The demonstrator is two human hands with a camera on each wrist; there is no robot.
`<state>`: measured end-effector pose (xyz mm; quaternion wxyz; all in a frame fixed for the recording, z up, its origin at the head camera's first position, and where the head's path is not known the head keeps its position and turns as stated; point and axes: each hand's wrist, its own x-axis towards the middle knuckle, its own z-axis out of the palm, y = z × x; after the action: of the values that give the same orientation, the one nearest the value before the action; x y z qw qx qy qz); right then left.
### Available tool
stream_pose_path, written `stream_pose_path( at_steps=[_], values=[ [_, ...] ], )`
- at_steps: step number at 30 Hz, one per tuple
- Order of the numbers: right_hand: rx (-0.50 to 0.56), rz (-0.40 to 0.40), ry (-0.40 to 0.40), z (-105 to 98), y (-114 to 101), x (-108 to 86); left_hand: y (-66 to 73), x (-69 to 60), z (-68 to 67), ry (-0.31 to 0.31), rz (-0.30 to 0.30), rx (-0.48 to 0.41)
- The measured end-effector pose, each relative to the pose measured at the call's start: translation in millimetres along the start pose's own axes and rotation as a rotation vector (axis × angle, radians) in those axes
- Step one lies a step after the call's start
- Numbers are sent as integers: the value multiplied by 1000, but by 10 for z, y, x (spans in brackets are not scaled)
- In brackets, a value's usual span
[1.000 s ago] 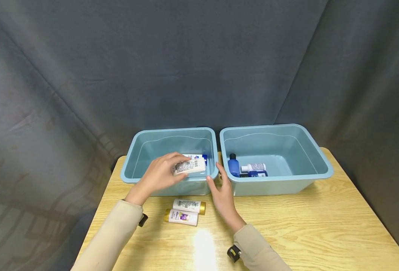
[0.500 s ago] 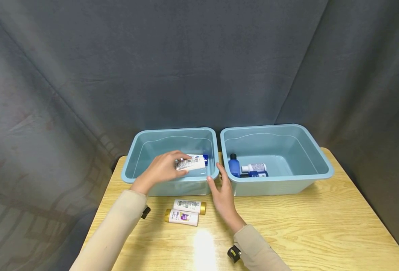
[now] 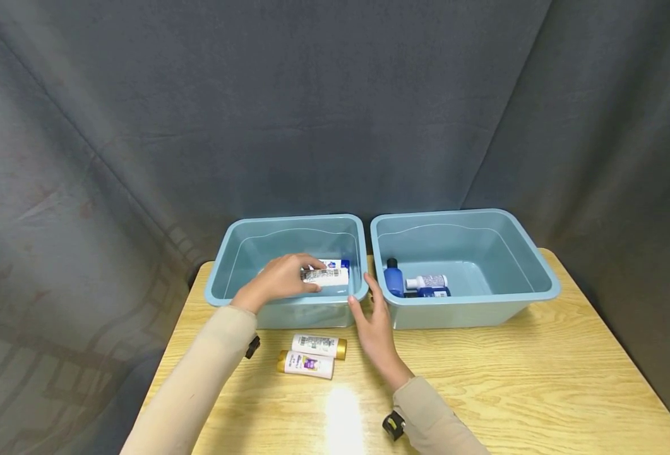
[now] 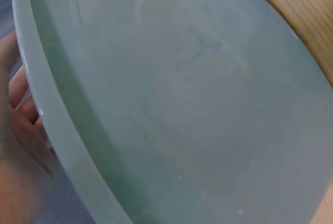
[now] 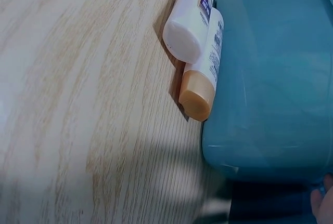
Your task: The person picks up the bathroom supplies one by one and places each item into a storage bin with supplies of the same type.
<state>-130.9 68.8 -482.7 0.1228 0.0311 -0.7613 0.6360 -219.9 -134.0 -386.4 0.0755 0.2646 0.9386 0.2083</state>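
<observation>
My left hand [image 3: 282, 278] reaches over the front rim into the left blue bin [image 3: 238, 253]. Between its thumb and fingers it holds a white bottle [image 3: 331, 277] with a printed label and barcode, lying low in the bin. Just behind that bottle is a white-and-blue package [image 3: 344, 263], partly covered. In the left wrist view the bin's outer wall fills most of the frame, and the left hand [image 4: 23, 146] shows past the rim. My right hand [image 3: 377, 332] touches the left bin's front right corner, thumb and fingers extended to either side of it.
Two white bottles with gold caps, one label-up with a purple mark [image 3: 309, 364], the other [image 3: 314, 344] behind it, lie on the wooden table [image 3: 511, 392] before the left bin. The right bin [image 3: 471, 298] holds a blue bottle [image 3: 393, 279], a white bottle [image 3: 428, 281] and a dark blue one [image 3: 434, 292].
My left hand has lowered the white bottle further into the left bin and shifted slightly right, levelling it. The right hand has stayed at the bin's corner.
</observation>
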Motion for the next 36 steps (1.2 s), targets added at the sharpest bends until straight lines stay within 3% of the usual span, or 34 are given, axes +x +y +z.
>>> stream_pose_path(
  at_steps=[9,19,29,33,36],
  values=[
    [-11,-7,12,-15,-8,9,-47,134,94,-110,-31,-43],
    [45,16,6,-10,1,3,-62,166,167,-152,-53,-90],
    [47,47,-17,-62,-375,-70,-16,197,155,-111,-35,-142],
    [47,45,-15,-64,-396,-78,5,181,131,-67,-44,-147],
    [49,52,-12,-51,-289,-50,11,155,113,-30,-30,-154]
  ],
)
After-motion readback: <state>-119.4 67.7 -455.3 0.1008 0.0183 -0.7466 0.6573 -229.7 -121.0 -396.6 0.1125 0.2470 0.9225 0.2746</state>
